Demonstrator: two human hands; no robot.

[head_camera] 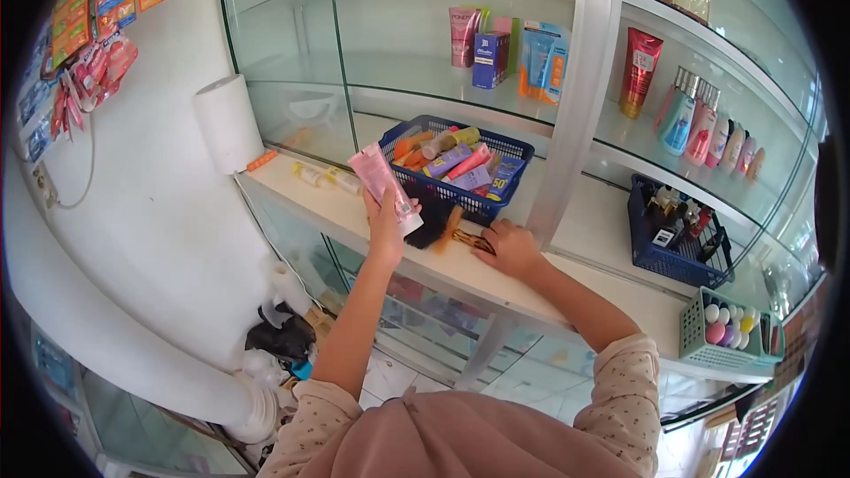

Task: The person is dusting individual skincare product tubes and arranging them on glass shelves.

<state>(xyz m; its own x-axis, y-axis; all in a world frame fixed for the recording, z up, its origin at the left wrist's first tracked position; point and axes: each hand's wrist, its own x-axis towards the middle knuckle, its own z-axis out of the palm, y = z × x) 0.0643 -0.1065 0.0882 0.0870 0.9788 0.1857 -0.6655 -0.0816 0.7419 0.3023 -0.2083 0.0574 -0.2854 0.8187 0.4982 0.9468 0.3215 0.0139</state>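
Note:
My left hand holds a pink squeeze tube with a white cap pointing down and to the right. My right hand grips the patterned handle of a feather duster, which lies on the white counter ledge. The duster's dark feathers, orange near the handle, lie partly behind my left hand. Just beyond them a dark blue plastic basket holds several cosmetic tubes and bottles. Two small yellowish bottles lie on the ledge left of the pink tube.
Glass shelves above carry tubes and boxes. To the right are another blue basket of bottles and a green basket with round-capped bottles. A white paper roll stands at the ledge's left end, near an orange object.

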